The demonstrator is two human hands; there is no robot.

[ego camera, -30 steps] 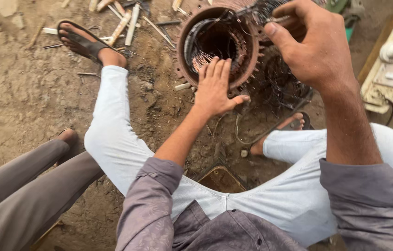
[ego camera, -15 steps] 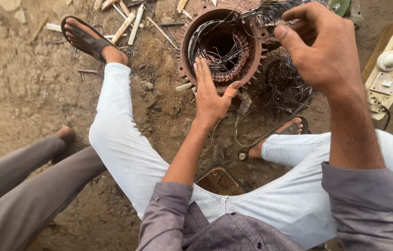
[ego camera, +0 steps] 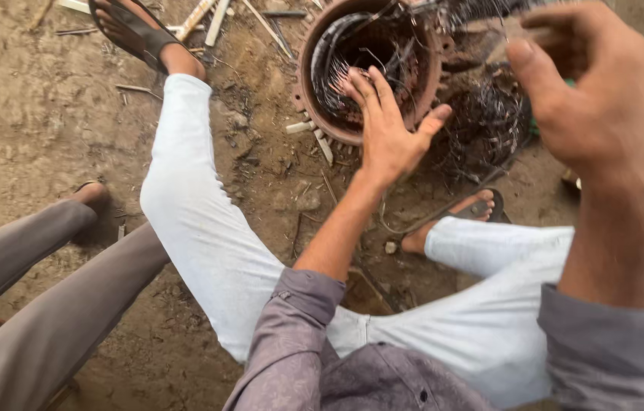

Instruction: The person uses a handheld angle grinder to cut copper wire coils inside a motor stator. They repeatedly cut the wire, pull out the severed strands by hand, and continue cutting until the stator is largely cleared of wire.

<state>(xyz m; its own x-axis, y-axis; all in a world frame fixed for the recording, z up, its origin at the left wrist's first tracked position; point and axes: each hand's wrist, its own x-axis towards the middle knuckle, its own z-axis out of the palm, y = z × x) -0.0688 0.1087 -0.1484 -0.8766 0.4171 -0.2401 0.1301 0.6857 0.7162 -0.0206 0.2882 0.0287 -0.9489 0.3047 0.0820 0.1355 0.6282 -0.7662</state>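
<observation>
Motor casing (ego camera: pixel 371 72), rusty brown and round, sits on the dirt ground (ego camera: pixel 33 114), tangled wire inside. Left hand (ego camera: pixel 390 129) presses flat on its rim, grip wide; right hand (ego camera: pixel 588 91) pinches wire strands (ego camera: pixel 482 11).

Wood sticks (ego camera: pixel 212 19), grey-trousered legs (ego camera: pixel 40 304)

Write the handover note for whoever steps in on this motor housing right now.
Left hand: open, palm on the rim of the rusty round metal motor housing, fingers reaching inside.
Right hand: raised above the housing; blurred, so what it grips is unclear.
The housing lies on the dirt ground between the sitting person's legs. A tangle of dark pulled-out wire lies beside it on the right.
Done: part of the winding looks pulled out.
Left: loops of wire still show inside the housing.
</observation>
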